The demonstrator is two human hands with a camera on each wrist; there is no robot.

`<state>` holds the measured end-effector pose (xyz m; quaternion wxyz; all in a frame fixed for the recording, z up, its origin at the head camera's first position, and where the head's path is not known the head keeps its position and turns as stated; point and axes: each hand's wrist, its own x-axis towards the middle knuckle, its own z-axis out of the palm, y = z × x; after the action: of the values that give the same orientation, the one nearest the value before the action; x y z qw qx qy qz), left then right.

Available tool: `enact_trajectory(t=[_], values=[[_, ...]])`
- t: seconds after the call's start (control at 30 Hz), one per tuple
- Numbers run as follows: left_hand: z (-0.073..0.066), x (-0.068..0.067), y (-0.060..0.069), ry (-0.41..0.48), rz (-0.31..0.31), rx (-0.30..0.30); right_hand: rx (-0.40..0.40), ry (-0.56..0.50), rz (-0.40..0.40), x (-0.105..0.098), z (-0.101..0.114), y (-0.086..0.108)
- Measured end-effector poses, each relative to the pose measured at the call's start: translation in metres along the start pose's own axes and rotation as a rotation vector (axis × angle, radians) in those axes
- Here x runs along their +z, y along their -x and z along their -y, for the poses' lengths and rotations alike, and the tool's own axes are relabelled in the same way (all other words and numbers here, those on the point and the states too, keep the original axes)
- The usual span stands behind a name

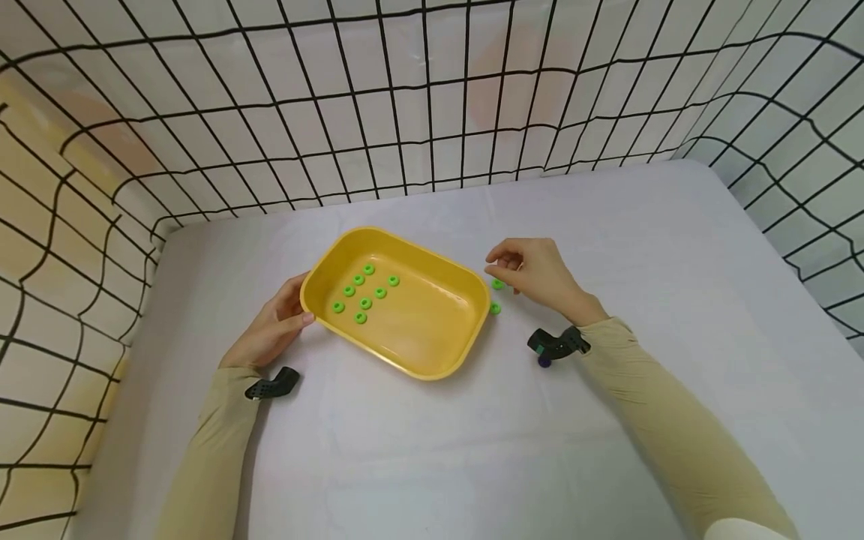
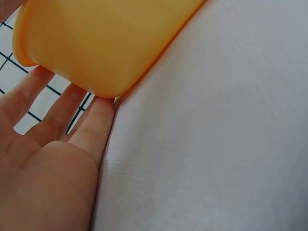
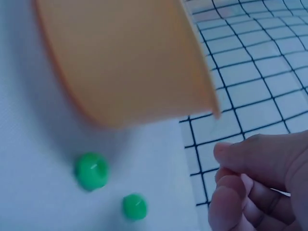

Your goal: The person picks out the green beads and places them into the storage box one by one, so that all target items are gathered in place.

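A yellow plastic tub (image 1: 432,330) stands on the white-covered table, with several small green rings (image 1: 381,292) lying in its left half. My left hand (image 1: 273,326) holds the tub's left end, thumb at the rim and fingers against the outer wall. In the left wrist view those fingers (image 2: 91,127) touch the wall's lower part. My right hand (image 1: 533,271) hovers just past the tub's right end, thumb and fingers loosely bent, with nothing visible between them. Below it, two green rings lie on the cloth, one ring (image 3: 91,171) nearer the tub, the other ring (image 3: 134,207) beside it.
A black wire mesh (image 1: 432,112) rises along the back and both sides of the table. White cloth (image 1: 432,450) covers the tabletop. A dark wrist camera mount (image 1: 556,343) sits on my right forearm, another mount (image 1: 273,384) on the left.
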<state>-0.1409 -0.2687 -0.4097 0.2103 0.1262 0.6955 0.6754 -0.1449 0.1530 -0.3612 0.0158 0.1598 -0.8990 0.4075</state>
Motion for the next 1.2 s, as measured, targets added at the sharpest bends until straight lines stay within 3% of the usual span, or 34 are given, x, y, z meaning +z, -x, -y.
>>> enact_trajectory(t=[0.27, 0.53, 0.9, 1.2], values=[[0.0, 0.0, 0.0, -0.018, -0.009, -0.018, 0.01, -0.028, -0.052, 0.006, -0.03, 0.012], [-0.001, 0.001, 0.0, -0.03, -0.016, -0.022, 0.086, -0.064, -0.028, 0.012, -0.052, 0.018], [0.0, -0.001, 0.002, -0.012, -0.011, 0.008, 0.061, -0.097, -0.032, 0.015, -0.062, 0.018], [0.001, 0.0, 0.002, -0.022, -0.006, 0.007, 0.059, -0.087, 0.023, 0.019, -0.071, 0.018]])
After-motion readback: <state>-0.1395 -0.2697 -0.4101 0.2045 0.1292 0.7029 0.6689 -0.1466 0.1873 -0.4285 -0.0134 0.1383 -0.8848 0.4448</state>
